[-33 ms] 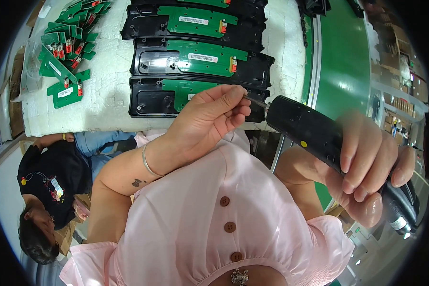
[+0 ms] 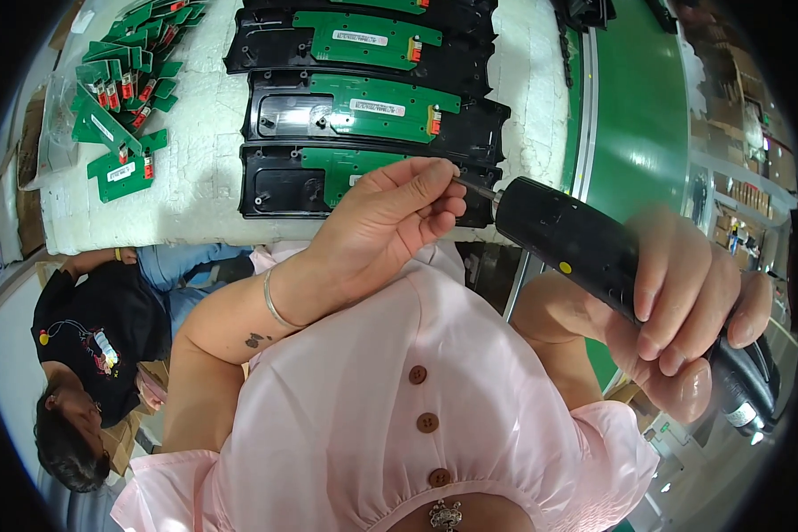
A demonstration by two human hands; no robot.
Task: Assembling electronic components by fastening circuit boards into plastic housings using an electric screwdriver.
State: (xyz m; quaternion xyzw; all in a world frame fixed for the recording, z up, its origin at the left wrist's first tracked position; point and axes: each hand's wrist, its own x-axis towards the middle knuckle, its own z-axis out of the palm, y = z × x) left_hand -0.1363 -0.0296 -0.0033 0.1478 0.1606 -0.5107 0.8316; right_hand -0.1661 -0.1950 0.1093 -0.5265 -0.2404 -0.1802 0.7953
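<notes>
My right hand (image 2: pixel 683 301) is wrapped round a black electric screwdriver (image 2: pixel 567 244) with a yellow dot on its body. Its thin metal bit (image 2: pixel 477 186) points up and left. At the bit's tip, the thumb and forefinger of my left hand (image 2: pixel 386 217) are pinched together; anything small between them is hidden. Just beyond that hand lies the nearest black plastic housing (image 2: pixel 275 188), with a green circuit board (image 2: pixel 319 161) in it, partly covered by my fingers. Behind it another housing (image 2: pixel 474 120) carries a green board (image 2: pixel 372 124) with a white label and an orange-red connector.
More housings with boards continue in a row toward the far edge of the white foam surface (image 2: pixel 195 195). Loose green boards (image 2: pixel 120 133) are heaped at the left. A green strip (image 2: pixel 634 115) runs along the right. At the lower left, a person (image 2: pixel 106 328) sits beside the surface.
</notes>
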